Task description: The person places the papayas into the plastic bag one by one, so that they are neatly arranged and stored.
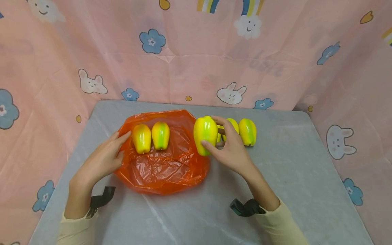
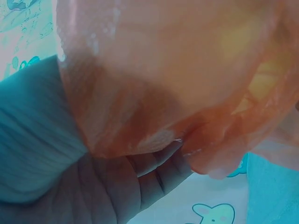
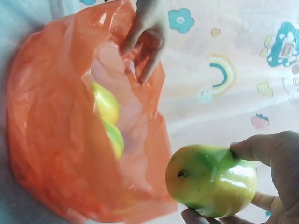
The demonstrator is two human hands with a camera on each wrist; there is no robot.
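A glossy yellow-green papaya (image 1: 205, 135) is gripped between the thumb and fingers of my right hand (image 1: 231, 146), over the right rim of an orange plastic bag (image 1: 165, 168). The bag lies open on the table, and two more papayas (image 1: 142, 138) show side by side inside it. At the bag's left rim, my left hand (image 1: 105, 154) holds the thin film between thumb and fingers. Seen from the right wrist, the held papaya (image 3: 210, 179) hangs beside the bag's opening. The left wrist view is mostly filled by the bag's film (image 2: 140, 84), which hides part of that hand.
Several more papayas (image 1: 247, 132) are on the table to the right, some partly hidden behind my right hand. The grey table (image 1: 291, 170) ends at a pink patterned cloth (image 1: 183, 68) behind. Dark wrist mounts (image 1: 246, 207) sit on both forearms.
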